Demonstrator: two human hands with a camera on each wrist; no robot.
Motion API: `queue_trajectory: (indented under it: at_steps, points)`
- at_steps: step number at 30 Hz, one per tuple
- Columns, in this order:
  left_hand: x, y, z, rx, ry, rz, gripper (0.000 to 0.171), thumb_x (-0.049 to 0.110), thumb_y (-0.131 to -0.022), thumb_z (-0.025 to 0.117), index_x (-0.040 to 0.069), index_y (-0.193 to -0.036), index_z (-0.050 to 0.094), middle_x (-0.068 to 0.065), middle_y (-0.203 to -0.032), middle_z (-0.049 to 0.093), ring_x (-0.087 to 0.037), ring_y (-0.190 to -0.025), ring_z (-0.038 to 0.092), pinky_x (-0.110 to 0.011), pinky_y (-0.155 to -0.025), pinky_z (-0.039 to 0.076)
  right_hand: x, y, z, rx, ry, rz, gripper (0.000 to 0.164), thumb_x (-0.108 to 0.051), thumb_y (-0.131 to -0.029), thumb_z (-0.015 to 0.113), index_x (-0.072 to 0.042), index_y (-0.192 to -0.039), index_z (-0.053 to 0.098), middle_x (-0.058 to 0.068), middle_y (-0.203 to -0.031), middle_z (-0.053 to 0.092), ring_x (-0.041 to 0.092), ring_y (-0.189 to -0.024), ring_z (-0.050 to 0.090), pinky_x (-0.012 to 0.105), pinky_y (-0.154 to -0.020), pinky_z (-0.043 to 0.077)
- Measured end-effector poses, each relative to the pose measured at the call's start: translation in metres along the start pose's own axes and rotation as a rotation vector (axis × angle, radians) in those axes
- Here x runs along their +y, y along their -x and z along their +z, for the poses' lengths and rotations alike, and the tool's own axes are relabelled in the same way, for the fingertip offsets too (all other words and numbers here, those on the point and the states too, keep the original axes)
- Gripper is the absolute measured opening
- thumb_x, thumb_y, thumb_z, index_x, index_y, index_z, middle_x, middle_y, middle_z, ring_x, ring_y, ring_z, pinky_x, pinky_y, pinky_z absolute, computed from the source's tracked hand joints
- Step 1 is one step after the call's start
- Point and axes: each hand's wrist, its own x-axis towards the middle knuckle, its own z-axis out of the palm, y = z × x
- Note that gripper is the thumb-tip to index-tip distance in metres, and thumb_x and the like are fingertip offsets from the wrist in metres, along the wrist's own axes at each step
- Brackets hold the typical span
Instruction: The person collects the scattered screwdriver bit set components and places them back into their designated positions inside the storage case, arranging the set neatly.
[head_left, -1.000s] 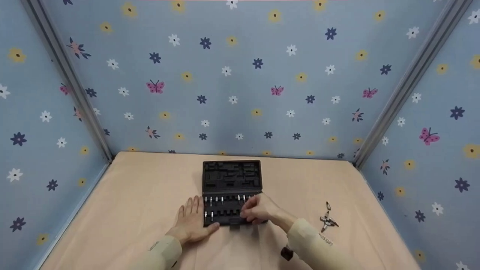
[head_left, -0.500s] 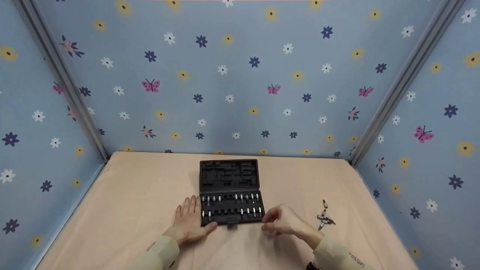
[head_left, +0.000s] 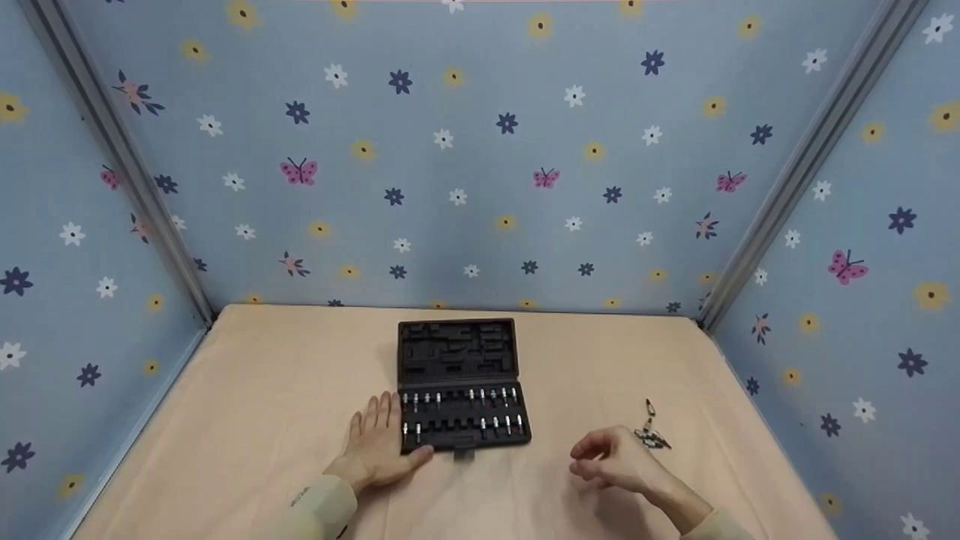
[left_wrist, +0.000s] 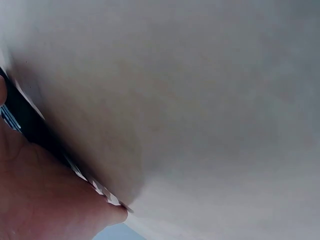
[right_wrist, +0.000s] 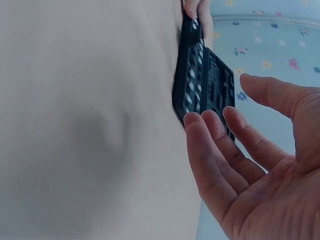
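A black plastic case point(head_left: 457, 412) lies unfolded on the table, its lid point(head_left: 457, 351) tilted back at the far side. Small silvery bits point(head_left: 501, 424) sit in two rows of slots, with several slots bare near the middle of each row. My left hand point(head_left: 375, 446) lies flat on the cloth against the case's left edge, thumb at its front corner. To the right of the case, my right hand point(head_left: 619, 459) hovers over the cloth with loosely bent fingers and nothing between them, as the right wrist view also shows. Just beyond it lies a small pile of loose bits point(head_left: 651, 438).
A peach cloth point(head_left: 300, 360) covers the table. Blue flowered walls point(head_left: 480, 150) enclose the back and both sides, with grey metal posts point(head_left: 795, 187) at the corners. One single bit point(head_left: 650, 407) lies slightly behind the pile.
My right hand has left the case's right part and moved right, close to the loose pile. Bits it covered earlier now show in the case. The left hand stays put.
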Motion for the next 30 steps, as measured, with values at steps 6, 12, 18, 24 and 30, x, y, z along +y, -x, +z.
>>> queue_trajectory:
  at_steps: [6, 12, 18, 24, 30]
  points:
    - [0.001, 0.001, 0.002, 0.008, -0.007, 0.011, 0.132, 0.083, -0.099, 0.061, -0.010, -0.176, 0.008, -0.036, -0.186, 0.005, -0.058, -0.175, 0.004, -0.077, -0.140, 0.004, 0.004, 0.022, -0.024, 0.045, 0.011, 0.055, 0.034, -0.021, -0.098, 0.085, 0.005, -0.119, 0.079, 0.004, -0.103, 0.082, 0.012, -0.083, 0.077, 0.028, -0.068, 0.065]
    - [0.001, 0.001, 0.000, -0.004, -0.005, 0.009, 0.132, 0.084, -0.099, 0.060, -0.009, -0.176, 0.007, -0.036, -0.186, 0.004, -0.058, -0.175, 0.003, -0.077, -0.140, 0.004, 0.022, 0.039, -0.053, 0.076, -0.063, 0.146, 0.040, -0.026, -0.103, 0.082, 0.005, -0.129, 0.077, 0.001, -0.107, 0.085, 0.013, -0.092, 0.080, 0.035, -0.077, 0.069]
    - [0.000, 0.001, -0.002, -0.003, 0.006, 0.007, 0.131, 0.083, -0.100, 0.060, -0.009, -0.177, 0.006, -0.036, -0.186, 0.004, -0.058, -0.175, 0.003, -0.077, -0.140, 0.003, 0.048, 0.044, -0.078, 0.134, -0.112, 0.225, 0.038, -0.027, -0.105, 0.081, 0.001, -0.130, 0.078, -0.004, -0.107, 0.086, 0.018, -0.098, 0.083, 0.040, -0.085, 0.071]
    - [0.000, 0.000, -0.001, 0.002, -0.008, 0.016, 0.131, 0.083, -0.100, 0.059, -0.010, -0.176, 0.006, -0.037, -0.186, 0.004, -0.058, -0.175, 0.003, -0.077, -0.140, 0.004, 0.075, 0.045, -0.093, 0.189, -0.196, 0.307, 0.041, -0.024, -0.101, 0.085, 0.003, -0.131, 0.078, -0.001, -0.108, 0.088, 0.019, -0.097, 0.086, 0.036, -0.083, 0.071]
    - [0.001, 0.000, 0.000, -0.003, -0.023, 0.006, 0.131, 0.083, -0.100, 0.059, -0.010, -0.176, 0.006, -0.035, -0.186, 0.004, -0.057, -0.175, 0.003, -0.076, -0.140, 0.003, 0.094, 0.039, -0.109, 0.229, -0.283, 0.341, 0.041, -0.022, -0.102, 0.084, 0.004, -0.133, 0.077, 0.004, -0.105, 0.089, 0.014, -0.091, 0.086, 0.032, -0.078, 0.071]
